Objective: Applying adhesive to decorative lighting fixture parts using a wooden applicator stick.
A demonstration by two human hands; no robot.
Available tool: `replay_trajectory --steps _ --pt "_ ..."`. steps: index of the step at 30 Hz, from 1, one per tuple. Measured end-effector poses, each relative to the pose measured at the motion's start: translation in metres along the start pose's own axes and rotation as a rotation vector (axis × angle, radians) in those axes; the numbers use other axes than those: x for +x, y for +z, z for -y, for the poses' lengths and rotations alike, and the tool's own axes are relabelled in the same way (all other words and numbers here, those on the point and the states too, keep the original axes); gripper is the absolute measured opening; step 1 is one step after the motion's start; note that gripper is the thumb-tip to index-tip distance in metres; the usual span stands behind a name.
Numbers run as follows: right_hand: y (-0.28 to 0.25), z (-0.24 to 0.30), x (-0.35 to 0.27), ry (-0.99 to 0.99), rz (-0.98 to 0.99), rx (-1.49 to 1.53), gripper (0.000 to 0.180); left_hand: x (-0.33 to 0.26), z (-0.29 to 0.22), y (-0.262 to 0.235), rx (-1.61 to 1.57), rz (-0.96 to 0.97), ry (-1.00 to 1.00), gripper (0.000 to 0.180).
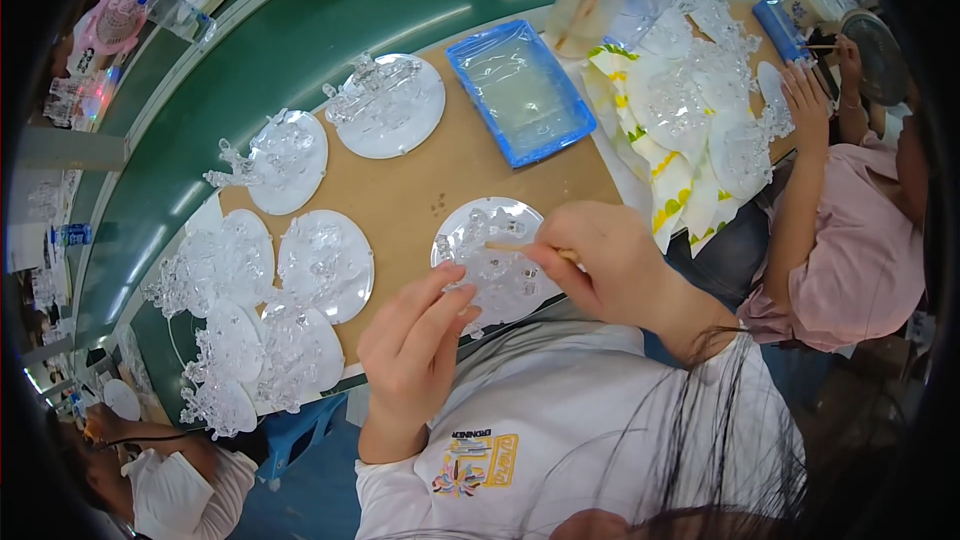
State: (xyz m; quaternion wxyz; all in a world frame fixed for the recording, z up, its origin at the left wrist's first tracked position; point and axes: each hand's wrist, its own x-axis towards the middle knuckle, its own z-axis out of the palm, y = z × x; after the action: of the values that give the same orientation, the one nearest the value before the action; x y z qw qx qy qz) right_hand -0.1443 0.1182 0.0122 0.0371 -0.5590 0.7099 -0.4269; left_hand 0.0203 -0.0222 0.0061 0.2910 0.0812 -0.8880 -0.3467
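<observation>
In the head view, the right hand [612,252] pinches a thin wooden stick [503,246] over a white disc [522,212] near the surface's [400,190] front edge. The left hand [412,342] bends its fingers at the disc's left rim; whether they grip anything is unclear. Clear pieces already stand on this disc, so work there seems partway. Other white discs [425,118] farther left also carry pieces; whether they are finished or waiting cannot be told.

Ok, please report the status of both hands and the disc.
Right hand pinching thin wooden stick over white disc. Left hand at disc's left side, grip unclear. Clear pieces on disc; blue tray beyond, not blocking.
</observation>
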Motion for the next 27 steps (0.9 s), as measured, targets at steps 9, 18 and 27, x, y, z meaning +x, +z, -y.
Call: replay_trajectory --steps 9,18,27 --pt "0.015 0.008 0.014 -0.108 0.020 0.027 0.018 0.004 0.000 0.001 0.017 0.003 0.000 0.031" --pt "0.001 0.007 0.009 0.037 -0.040 -0.162 0.016 0.000 0.003 0.003 -0.075 -0.016 -0.040 0.030" --pt "0.005 -0.010 -0.033 -0.059 -0.106 0.007 0.007 0.002 0.001 0.001 -0.115 0.036 -0.117 0.030"
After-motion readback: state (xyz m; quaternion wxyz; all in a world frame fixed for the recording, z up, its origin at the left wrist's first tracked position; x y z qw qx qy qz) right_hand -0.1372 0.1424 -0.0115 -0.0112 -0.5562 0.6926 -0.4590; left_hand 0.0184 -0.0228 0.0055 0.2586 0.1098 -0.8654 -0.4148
